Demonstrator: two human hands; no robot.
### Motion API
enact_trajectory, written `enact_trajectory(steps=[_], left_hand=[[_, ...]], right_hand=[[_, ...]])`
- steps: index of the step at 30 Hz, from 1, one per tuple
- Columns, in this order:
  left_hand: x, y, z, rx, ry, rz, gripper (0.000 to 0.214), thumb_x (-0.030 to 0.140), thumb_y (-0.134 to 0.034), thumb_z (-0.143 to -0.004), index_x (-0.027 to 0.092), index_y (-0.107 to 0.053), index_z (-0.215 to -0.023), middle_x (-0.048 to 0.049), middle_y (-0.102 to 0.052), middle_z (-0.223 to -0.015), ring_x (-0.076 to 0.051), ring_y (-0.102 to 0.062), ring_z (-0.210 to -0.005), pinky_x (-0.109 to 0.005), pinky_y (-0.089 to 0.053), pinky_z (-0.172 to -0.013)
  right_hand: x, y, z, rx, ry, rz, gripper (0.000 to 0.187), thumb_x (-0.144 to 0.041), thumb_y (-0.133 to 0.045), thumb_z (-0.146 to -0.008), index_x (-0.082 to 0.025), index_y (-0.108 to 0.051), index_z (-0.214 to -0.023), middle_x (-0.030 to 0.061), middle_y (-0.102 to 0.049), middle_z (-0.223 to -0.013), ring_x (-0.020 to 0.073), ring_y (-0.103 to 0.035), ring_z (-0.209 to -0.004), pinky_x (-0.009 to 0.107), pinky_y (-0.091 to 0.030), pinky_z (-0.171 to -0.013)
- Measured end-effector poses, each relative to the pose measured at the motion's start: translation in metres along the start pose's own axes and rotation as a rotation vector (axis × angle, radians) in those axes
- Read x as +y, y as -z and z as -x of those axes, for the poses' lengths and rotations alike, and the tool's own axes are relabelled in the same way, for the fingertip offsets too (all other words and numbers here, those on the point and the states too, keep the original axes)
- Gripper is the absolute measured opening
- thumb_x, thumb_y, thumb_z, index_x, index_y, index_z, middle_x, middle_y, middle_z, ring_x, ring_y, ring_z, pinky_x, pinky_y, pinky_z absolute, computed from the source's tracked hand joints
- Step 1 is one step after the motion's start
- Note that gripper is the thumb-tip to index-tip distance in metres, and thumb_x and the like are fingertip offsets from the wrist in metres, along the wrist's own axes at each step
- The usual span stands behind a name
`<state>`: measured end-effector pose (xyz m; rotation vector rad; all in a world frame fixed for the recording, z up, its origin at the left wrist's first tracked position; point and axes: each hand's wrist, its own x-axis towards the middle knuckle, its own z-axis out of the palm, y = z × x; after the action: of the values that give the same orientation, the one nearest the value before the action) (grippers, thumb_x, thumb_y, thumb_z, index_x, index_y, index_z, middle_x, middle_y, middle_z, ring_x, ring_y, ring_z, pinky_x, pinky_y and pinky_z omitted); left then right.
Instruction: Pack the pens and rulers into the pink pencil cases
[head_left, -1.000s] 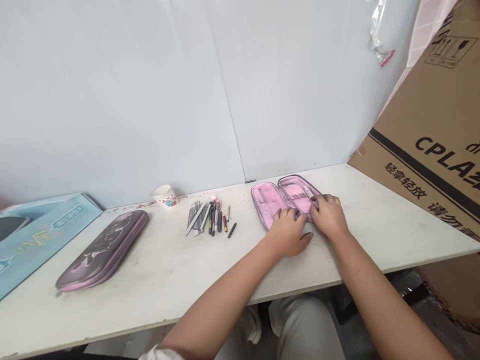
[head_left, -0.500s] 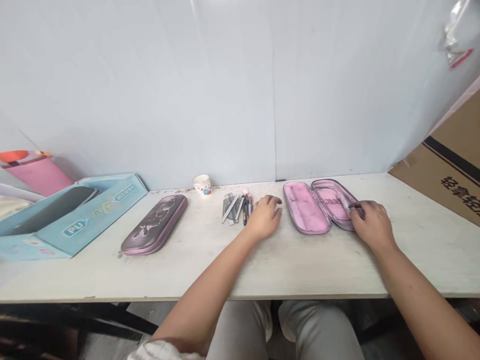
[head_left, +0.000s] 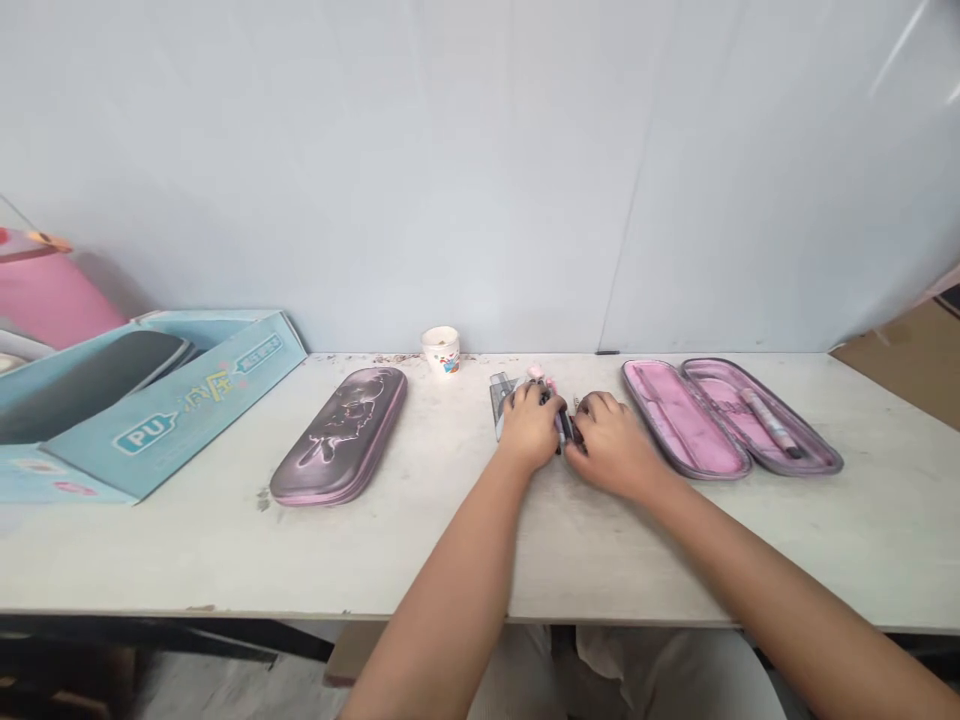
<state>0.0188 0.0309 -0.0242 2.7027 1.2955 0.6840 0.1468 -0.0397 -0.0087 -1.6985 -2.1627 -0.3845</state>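
My left hand [head_left: 531, 430] and my right hand [head_left: 609, 440] meet over a small bunch of pens [head_left: 565, 424] on the table. Both hands have their fingers curled round the pens from either side, and most of the bunch is hidden. Partly under my left hand, clear and grey rulers [head_left: 498, 398] stick out to the left. Pink tips [head_left: 537, 372] show beyond my fingers. To the right lies an unzipped pencil case [head_left: 686, 425] with pink lining, opened flat. A thick pale pen with a dark end [head_left: 772, 425] rests in its right half.
A closed dark pencil case [head_left: 341, 435] with a shiny rabbit picture lies to the left. Behind it, near the wall, stands a paper cup [head_left: 441, 350]. A light blue box [head_left: 202, 400] holding a dark case is at the far left. A cardboard box [head_left: 900, 355] stands at the right edge.
My right hand has left the open pencil case and moved left to the pens, leaving the thick pen in the case. My left hand has closed over the pens. The view has shifted.
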Motion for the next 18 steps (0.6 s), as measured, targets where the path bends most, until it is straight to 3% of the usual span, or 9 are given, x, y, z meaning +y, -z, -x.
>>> enact_trajectory(steps=[6,10,13,16,18], left_hand=[[0.005,-0.001,-0.001,0.076,0.067,0.092,0.028,0.019,-0.039,-0.081,0.02,-0.058,-0.102,-0.0142,-0.05,-0.114,-0.031,-0.035,-0.115,-0.052,-0.028,-0.095],[0.014,0.007,-0.005,0.267,0.194,0.316,0.026,0.036,-0.043,-0.085,0.016,-0.057,-0.092,-0.0142,-0.055,-0.098,-0.03,-0.045,-0.103,-0.046,-0.034,-0.09],[0.024,0.016,-0.006,0.197,0.238,0.666,0.031,0.048,-0.052,-0.078,0.017,-0.057,-0.078,-0.0063,-0.057,-0.076,-0.022,-0.053,-0.079,-0.036,-0.041,-0.078],[0.034,0.024,-0.003,0.087,0.224,1.073,0.027,0.042,-0.06,-0.073,0.016,-0.058,-0.075,-0.0013,-0.058,-0.068,-0.015,-0.053,-0.066,-0.026,-0.042,-0.067],[0.04,0.026,0.0,0.066,0.225,1.232,0.022,0.036,-0.064,-0.071,0.014,-0.059,-0.073,-0.0008,-0.059,-0.067,-0.012,-0.053,-0.063,-0.023,-0.041,-0.064]], right_hand=[[-0.001,-0.009,-0.003,-0.03,-0.009,0.144,0.028,-0.032,-0.048,-0.078,-0.011,-0.065,-0.087,0.0169,-0.056,-0.092,0.0295,-0.044,-0.095,0.043,-0.035,-0.082],[0.006,-0.002,0.0,0.173,-0.162,0.08,0.025,-0.027,-0.042,-0.08,-0.012,-0.062,-0.083,0.0147,-0.054,-0.09,0.0265,-0.046,-0.087,0.039,-0.037,-0.076],[0.009,0.004,0.003,0.339,-0.13,-0.023,0.021,-0.027,-0.042,-0.081,-0.014,-0.058,-0.087,0.0136,-0.053,-0.094,0.0248,-0.047,-0.088,0.037,-0.038,-0.076],[0.009,0.009,0.008,0.389,-0.034,-0.079,0.019,-0.025,-0.044,-0.08,-0.014,-0.056,-0.089,0.0135,-0.053,-0.098,0.0247,-0.047,-0.091,0.038,-0.038,-0.079],[0.01,0.012,0.013,0.404,-0.003,-0.107,0.017,-0.025,-0.045,-0.08,-0.014,-0.055,-0.089,0.0129,-0.053,-0.098,0.0243,-0.047,-0.092,0.038,-0.038,-0.08]])
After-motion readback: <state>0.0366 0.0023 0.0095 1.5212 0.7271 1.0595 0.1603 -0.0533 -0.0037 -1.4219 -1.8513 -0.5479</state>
